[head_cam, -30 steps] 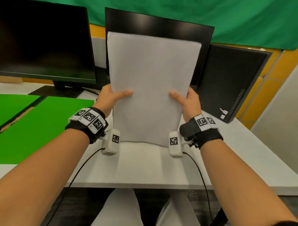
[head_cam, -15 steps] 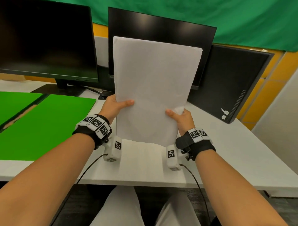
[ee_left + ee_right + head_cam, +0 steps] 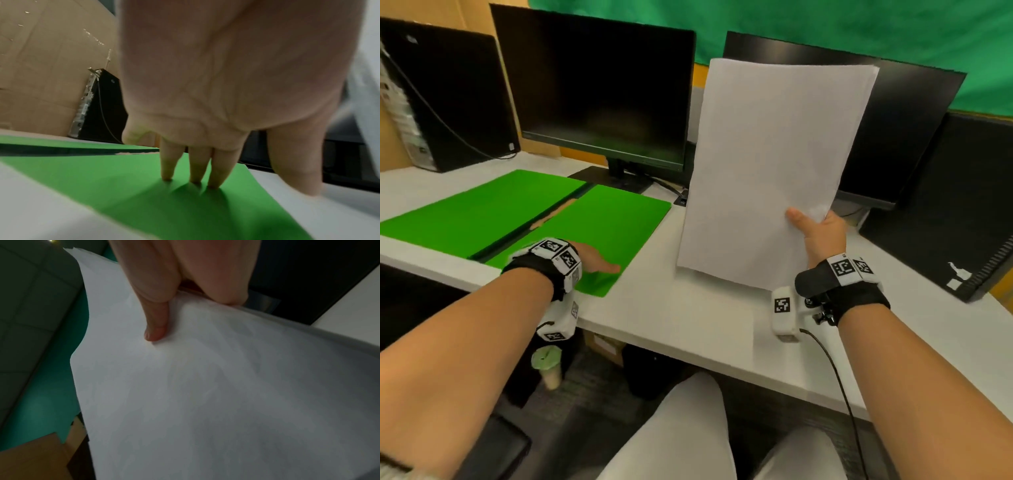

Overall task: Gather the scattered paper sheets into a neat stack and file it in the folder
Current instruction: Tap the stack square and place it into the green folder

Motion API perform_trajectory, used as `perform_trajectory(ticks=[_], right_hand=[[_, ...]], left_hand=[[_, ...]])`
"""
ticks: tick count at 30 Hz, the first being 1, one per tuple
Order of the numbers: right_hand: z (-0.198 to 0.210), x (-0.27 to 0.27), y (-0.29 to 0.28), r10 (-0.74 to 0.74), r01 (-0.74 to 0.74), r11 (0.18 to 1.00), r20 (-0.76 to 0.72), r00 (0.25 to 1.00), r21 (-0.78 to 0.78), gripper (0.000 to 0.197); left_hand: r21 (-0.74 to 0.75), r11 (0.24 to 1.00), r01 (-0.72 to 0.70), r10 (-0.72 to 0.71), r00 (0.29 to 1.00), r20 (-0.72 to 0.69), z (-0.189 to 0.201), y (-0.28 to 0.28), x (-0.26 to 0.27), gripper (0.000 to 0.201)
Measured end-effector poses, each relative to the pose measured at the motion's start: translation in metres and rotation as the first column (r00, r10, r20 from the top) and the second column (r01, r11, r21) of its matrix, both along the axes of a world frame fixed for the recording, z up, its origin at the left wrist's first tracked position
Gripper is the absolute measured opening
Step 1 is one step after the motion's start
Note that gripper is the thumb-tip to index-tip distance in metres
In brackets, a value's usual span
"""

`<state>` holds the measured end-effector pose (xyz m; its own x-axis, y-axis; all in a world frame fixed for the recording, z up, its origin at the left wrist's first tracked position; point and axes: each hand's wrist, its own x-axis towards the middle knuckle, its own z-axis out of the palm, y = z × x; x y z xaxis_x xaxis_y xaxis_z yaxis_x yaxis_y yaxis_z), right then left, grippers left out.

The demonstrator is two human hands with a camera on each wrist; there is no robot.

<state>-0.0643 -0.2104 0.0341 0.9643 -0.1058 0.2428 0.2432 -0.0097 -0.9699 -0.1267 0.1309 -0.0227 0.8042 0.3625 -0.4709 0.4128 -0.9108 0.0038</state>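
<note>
A stack of white paper sheets [image 3: 770,171] stands upright above the white desk [image 3: 688,318]. My right hand [image 3: 818,233] alone pinches its lower right edge, thumb on the front face; the right wrist view shows the thumb [image 3: 154,324] pressed on the paper stack [image 3: 205,386]. A green folder [image 3: 524,216] lies open flat on the desk at the left. My left hand [image 3: 595,260] rests on the folder's right half near its front corner. In the left wrist view the straight fingertips [image 3: 193,178] touch the green folder [image 3: 144,194].
Two dark monitors [image 3: 602,92] stand at the back of the desk, one behind the paper. A black computer tower [image 3: 448,102] is at the far left, another black case [image 3: 945,212] at the right. My knees are below the desk edge.
My left hand has let go of the paper stack and moved left and down onto the green folder. The right hand now holds the stack alone, and the view has swung left.
</note>
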Motion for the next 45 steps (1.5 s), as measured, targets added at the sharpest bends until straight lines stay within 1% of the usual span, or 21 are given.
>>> perform_trajectory(ticks=[8, 12, 14, 16, 17, 18, 19, 20, 22, 24, 25, 27, 29, 31, 33, 36, 37, 39, 41, 44, 45], right_hand=[[0.016, 0.005, 0.028, -0.064, 0.072, 0.994, 0.105, 0.992, -0.082, 0.037], [0.029, 0.013, 0.023, -0.123, 0.141, 0.979, 0.124, 0.985, -0.144, 0.042], [0.033, 0.013, 0.021, -0.144, 0.164, 0.967, 0.114, 0.983, -0.193, 0.045], [0.033, 0.011, 0.021, -0.130, 0.148, 0.964, 0.091, 0.987, -0.223, 0.047], [0.032, 0.010, 0.022, -0.115, 0.126, 0.962, 0.061, 0.991, -0.243, 0.048], [0.030, 0.009, 0.024, -0.100, 0.100, 0.956, 0.013, 0.995, -0.276, 0.050], [0.026, 0.007, 0.027, -0.083, 0.065, 0.945, -0.042, 0.996, -0.322, 0.051], [0.021, 0.007, 0.031, -0.061, 0.017, 0.930, -0.109, 0.992, -0.368, 0.053], [0.007, 0.004, 0.040, -0.015, -0.095, 0.898, -0.245, 0.969, -0.430, 0.057], [-0.009, 0.000, 0.050, 0.046, -0.218, 0.864, -0.360, 0.932, -0.454, 0.057], [-0.017, -0.001, 0.055, 0.074, -0.272, 0.850, -0.407, 0.910, -0.452, 0.055], [-0.032, -0.008, 0.064, 0.092, -0.347, 0.812, -0.485, 0.870, -0.469, 0.057], [-0.044, -0.009, 0.071, 0.065, -0.379, 0.762, -0.520, 0.852, -0.526, 0.059], [-0.047, -0.010, 0.077, 0.062, -0.401, 0.753, -0.551, 0.832, -0.521, 0.058], [-0.047, -0.010, 0.077, 0.062, -0.429, 0.721, -0.567, 0.822, -0.543, 0.055], [-0.044, -0.009, 0.078, 0.052, -0.454, 0.677, -0.578, 0.814, -0.579, 0.029], [-0.043, -0.009, 0.078, 0.000, -0.428, 0.696, -0.597, 0.802, -0.576, 0.035], [-0.044, -0.008, 0.080, -0.037, -0.419, 0.606, -0.550, 0.834, -0.676, 0.047], [-0.044, -0.011, 0.084, -0.021, -0.412, 0.554, -0.507, 0.862, -0.723, 0.052], [-0.047, -0.011, 0.084, 0.032, -0.460, 0.523, -0.523, 0.852, -0.717, 0.050], [-0.049, -0.009, 0.084, 0.055, -0.473, 0.587, -0.551, 0.833, -0.657, 0.050]], left_hand=[[-0.127, 0.934, 0.334, -0.346, 0.933, -0.097, 0.007, -0.067, -0.032, 0.061], [-0.323, 0.837, 0.441, -0.461, 0.887, 0.016, 0.006, -0.112, -0.051, 0.056], [-0.507, 0.770, 0.388, -0.359, 0.920, 0.159, 0.006, -0.117, -0.058, 0.052], [-0.676, 0.686, 0.270, 0.016, 0.923, 0.384, 0.006, -0.100, -0.062, 0.043], [-0.732, 0.653, 0.195, 0.306, 0.816, 0.491, 0.005, -0.087, -0.062, 0.039], [-0.761, 0.643, 0.093, 0.575, 0.597, 0.559, 0.002, -0.070, -0.063, 0.037], [-0.757, 0.651, -0.054, 0.727, 0.332, 0.601, -0.002, -0.051, -0.065, 0.041], [-0.746, 0.623, -0.237, 0.780, 0.106, 0.617, -0.007, -0.032, -0.070, 0.050], [-0.771, 0.433, -0.467, 0.827, -0.135, 0.546, -0.017, 0.001, -0.080, 0.067], [-0.846, 0.178, -0.502, 0.913, -0.238, 0.333, -0.032, 0.028, -0.089, 0.074], [-0.863, 0.090, -0.498, 0.940, -0.244, 0.239, -0.039, 0.038, -0.092, 0.075], [-0.951, 0.003, -0.308, 0.961, -0.262, 0.088, -0.051, 0.049, -0.097, 0.064], [-0.960, 0.015, -0.280, 0.976, -0.206, 0.075, -0.050, 0.053, -0.092, 0.047], [-0.981, 0.115, -0.157, 0.934, -0.319, 0.161, -0.043, 0.048, -0.087, 0.045], [-0.991, 0.130, 0.008, 0.893, -0.435, 0.114, -0.030, 0.045, -0.078, 0.045], [-0.963, 0.157, 0.221, 0.917, -0.394, 0.059, -0.010, 0.039, -0.070, 0.035], [-0.951, 0.188, 0.246, 0.926, -0.368, 0.088, -0.002, 0.036, -0.070, 0.030], [-0.901, 0.277, 0.334, 0.942, -0.281, 0.186, 0.012, 0.026, -0.070, 0.014], [-0.857, 0.273, 0.437, 0.962, -0.102, 0.255, 0.021, 0.014, -0.070, 0.013], [-0.854, 0.236, 0.464, 0.915, 0.189, 0.356, 0.030, -0.006, -0.072, 0.054], [-0.862, 0.229, 0.453, 0.889, 0.263, 0.374, 0.030, -0.011, -0.070, 0.064]])
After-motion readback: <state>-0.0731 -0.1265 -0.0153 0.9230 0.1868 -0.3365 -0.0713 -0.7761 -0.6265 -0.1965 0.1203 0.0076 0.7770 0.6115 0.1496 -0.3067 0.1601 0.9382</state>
